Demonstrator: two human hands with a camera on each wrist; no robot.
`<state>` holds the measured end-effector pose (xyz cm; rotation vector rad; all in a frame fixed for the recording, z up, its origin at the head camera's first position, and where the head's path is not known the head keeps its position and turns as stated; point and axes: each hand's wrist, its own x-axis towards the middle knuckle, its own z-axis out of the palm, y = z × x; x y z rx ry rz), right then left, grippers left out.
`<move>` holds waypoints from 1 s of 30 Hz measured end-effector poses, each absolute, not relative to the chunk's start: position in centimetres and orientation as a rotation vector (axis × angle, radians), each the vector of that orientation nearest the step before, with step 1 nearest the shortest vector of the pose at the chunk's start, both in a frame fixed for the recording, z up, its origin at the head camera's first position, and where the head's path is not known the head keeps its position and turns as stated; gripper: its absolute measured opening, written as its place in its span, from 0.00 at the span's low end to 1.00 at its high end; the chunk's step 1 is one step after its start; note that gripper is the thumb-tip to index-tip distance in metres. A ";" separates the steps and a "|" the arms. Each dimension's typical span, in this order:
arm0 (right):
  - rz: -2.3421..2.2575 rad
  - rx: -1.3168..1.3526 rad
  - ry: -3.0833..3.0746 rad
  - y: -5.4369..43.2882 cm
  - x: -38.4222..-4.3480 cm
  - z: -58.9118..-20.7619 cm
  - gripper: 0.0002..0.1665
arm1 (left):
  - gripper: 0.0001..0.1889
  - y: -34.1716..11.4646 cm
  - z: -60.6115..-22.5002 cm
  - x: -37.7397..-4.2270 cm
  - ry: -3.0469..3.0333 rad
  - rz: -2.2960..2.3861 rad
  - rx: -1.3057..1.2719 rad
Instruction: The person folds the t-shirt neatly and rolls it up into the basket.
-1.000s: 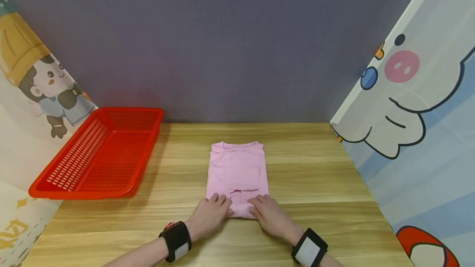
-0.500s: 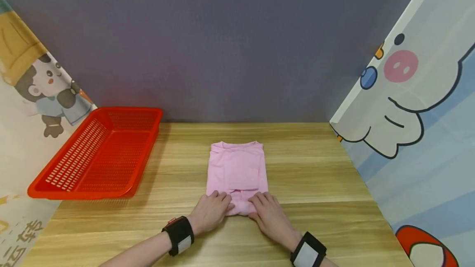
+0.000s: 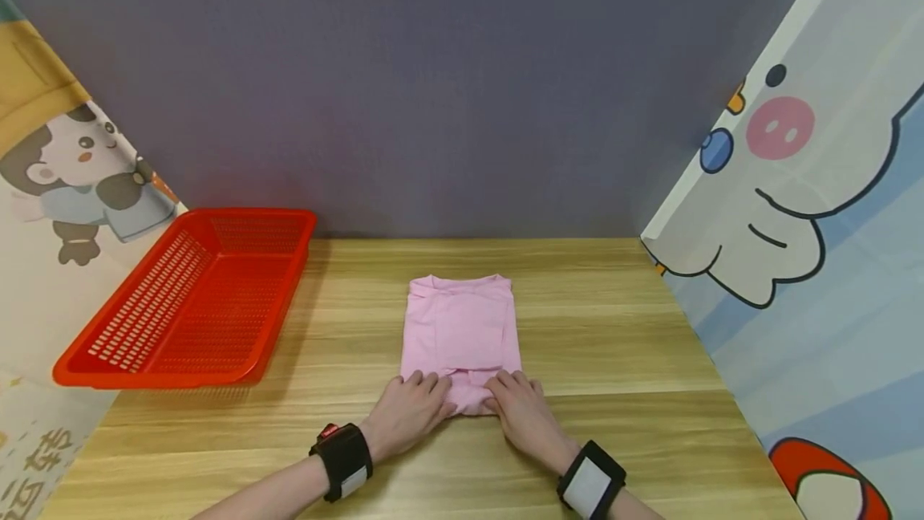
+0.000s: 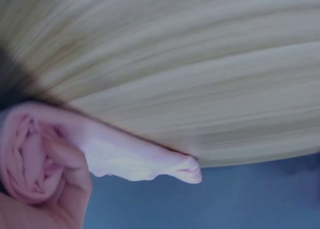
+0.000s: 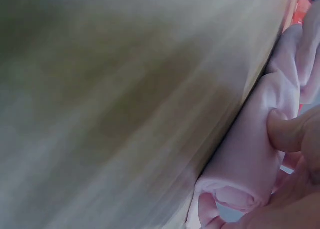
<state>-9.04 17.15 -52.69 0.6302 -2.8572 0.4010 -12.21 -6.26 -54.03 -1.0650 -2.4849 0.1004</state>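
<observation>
The pink garment (image 3: 469, 323), rolled at its near end, is grasped there by the curled fingers of left hand (image 3: 407, 416) and right hand (image 3: 529, 420) on a wood-grain table (image 3: 592, 319). Left of the fingers, a red basket (image 3: 216, 303) is noted; beyond, a grey wall (image 3: 462, 103) is flanked by 2 printed panels (image 3: 859, 207).

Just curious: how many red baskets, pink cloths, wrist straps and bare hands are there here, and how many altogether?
Red basket: 1
Pink cloth: 1
Wrist straps: 2 (left strap, right strap)
Bare hands: 2 (left hand, right hand)
Total: 6
</observation>
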 end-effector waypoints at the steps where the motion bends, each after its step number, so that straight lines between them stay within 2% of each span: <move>1: 0.406 0.633 -2.868 17.2 -9.1 -52.6 0.05 | 0.20 -6.4 -54.1 -12.2 -2.477 0.123 -1.060; 6: 0.453 0.637 -2.924 17.3 -9.5 -52.2 0.05 | 0.30 -6.8 -54.3 -12.2 -2.491 0.170 -1.067; 14: 0.540 0.609 -2.973 17.3 -10.0 -51.8 0.07 | 0.21 -6.9 -54.4 -13.0 -2.498 0.123 -1.101; 21: 0.551 0.590 -2.950 17.5 -10.0 -52.1 0.11 | 0.20 -6.7 -54.5 -13.6 -2.470 0.069 -1.097; 30: 0.531 0.645 -2.822 17.7 -9.7 -52.5 0.26 | 0.18 -6.8 -54.5 -14.1 -2.499 -0.012 -1.097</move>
